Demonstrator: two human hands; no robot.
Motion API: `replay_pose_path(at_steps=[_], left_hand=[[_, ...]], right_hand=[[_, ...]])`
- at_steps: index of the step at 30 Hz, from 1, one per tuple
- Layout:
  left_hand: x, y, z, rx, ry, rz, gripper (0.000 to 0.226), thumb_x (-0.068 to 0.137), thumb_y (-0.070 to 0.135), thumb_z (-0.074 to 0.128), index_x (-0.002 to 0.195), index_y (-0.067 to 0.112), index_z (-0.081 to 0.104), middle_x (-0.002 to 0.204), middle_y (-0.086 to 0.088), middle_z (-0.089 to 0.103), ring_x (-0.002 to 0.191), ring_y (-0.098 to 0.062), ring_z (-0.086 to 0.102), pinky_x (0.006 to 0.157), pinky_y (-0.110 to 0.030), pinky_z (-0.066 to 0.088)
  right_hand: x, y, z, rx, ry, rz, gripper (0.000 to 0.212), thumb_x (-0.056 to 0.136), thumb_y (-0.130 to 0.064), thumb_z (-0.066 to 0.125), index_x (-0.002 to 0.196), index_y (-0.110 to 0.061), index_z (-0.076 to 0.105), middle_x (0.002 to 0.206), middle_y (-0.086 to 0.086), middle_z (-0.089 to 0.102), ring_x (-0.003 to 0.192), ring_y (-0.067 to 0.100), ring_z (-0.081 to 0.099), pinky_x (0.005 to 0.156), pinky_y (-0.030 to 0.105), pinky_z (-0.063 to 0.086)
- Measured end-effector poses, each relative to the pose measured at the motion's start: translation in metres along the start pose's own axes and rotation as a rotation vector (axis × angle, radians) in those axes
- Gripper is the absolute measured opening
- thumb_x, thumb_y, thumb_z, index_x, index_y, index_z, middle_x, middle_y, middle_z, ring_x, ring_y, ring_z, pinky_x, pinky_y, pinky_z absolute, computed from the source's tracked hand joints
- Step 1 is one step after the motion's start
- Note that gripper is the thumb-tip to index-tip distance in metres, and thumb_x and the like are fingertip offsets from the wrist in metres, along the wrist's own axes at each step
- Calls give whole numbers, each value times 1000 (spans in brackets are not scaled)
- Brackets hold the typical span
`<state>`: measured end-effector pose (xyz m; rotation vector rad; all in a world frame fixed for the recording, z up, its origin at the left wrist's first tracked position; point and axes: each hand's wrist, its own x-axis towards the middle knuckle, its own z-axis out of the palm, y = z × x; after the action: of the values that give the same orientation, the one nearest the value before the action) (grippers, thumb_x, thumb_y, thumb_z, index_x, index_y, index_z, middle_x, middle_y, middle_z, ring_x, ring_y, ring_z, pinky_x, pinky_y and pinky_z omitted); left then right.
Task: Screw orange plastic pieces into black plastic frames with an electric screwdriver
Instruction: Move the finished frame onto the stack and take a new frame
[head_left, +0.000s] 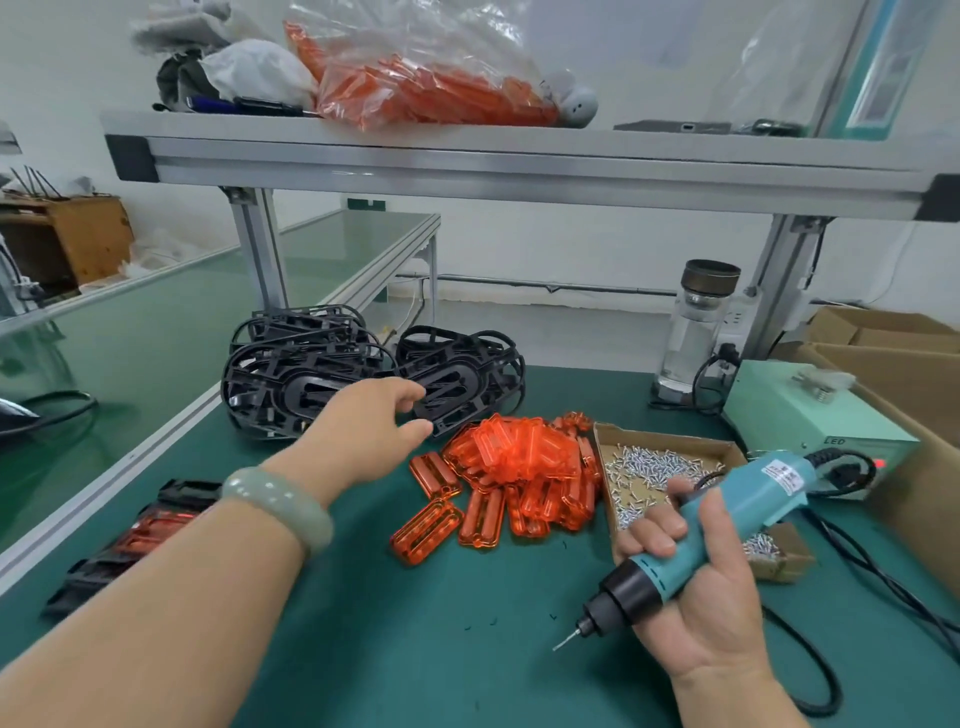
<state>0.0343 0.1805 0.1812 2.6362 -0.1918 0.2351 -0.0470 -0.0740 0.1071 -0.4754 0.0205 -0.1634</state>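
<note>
Round the screwdriver (748, 499), right grip (696, 597) tight.

A green bench top (467, 597) runs under an aluminium shelf (467, 156), on which lie a crumpled white bag (254, 70), a blue-handled tool (213, 104) just beside it and a flat dark device (670, 126) towards the right end. At the back right of the bench a clear glass bottle (693, 338) with a dark lid stands upright near a pale green control box (789, 410) showing 1 small red light (879, 462), and open cardboard boxes (883, 332) sit beyond it. To the left a second green table (182, 312) stretches away towards a wooden cabinet (83, 234) by the wall.
</note>
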Motion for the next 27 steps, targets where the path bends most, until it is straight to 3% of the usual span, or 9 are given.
replay_pose_path(at_steps=[6,9,11,13,18,20,23,27], left_hand=[[63,1,39,94,38,-116,64,88,31,60,143,14,33,139,-11,46,127,-31,44,104,-41,39],[82,-4,50,114,37,-163,70,89,28,60,146,12,22,147,-10,34,137,-30,27,109,-44,32],[91,-7,55,128,47,-196,72,91,25,56,148,14,15,153,-5,24,142,-28,13,111,-47,28],[98,-9,58,158,35,-211,70,93,20,52,149,17,10,155,-2,18,144,-26,5,112,-49,24],[105,-5,59,302,93,-200,53,90,19,56,137,13,33,134,-16,42,125,-36,35,100,-47,34],[104,-7,56,323,159,-216,40,90,12,54,129,11,44,126,-20,43,117,-39,38,93,-46,40],[101,-13,46,295,210,-228,30,89,8,55,119,8,55,116,-20,48,106,-39,48,85,-44,46],[92,-17,30,275,317,-211,35,89,11,58,124,8,54,118,-21,49,107,-38,49,88,-42,43]], right_hand=[[8,3,-2,28,0,41,22,79,-37,67,91,-19,62,58,-7,42,43,5,43,46,21,47],[13,4,1,57,-20,45,55,39,-35,100,82,-17,70,55,-5,42,40,7,43,43,23,47],[15,4,4,69,-4,39,64,22,-35,102,75,-16,72,53,-4,41,37,8,42,40,24,46],[17,4,5,70,0,32,65,19,-36,102,73,-17,73,52,-3,41,36,9,42,39,25,45],[16,5,5,58,-6,50,63,24,-34,102,77,-15,72,53,-2,41,38,10,42,41,25,46],[15,4,4,45,-11,73,57,38,-32,100,82,-15,70,54,-2,42,39,9,43,43,25,47],[14,4,1,13,3,80,25,75,-32,69,92,-15,61,55,-3,43,41,8,43,45,23,46],[13,6,1,11,18,60,21,79,-32,59,93,-16,60,57,-3,43,42,8,43,46,23,47]])
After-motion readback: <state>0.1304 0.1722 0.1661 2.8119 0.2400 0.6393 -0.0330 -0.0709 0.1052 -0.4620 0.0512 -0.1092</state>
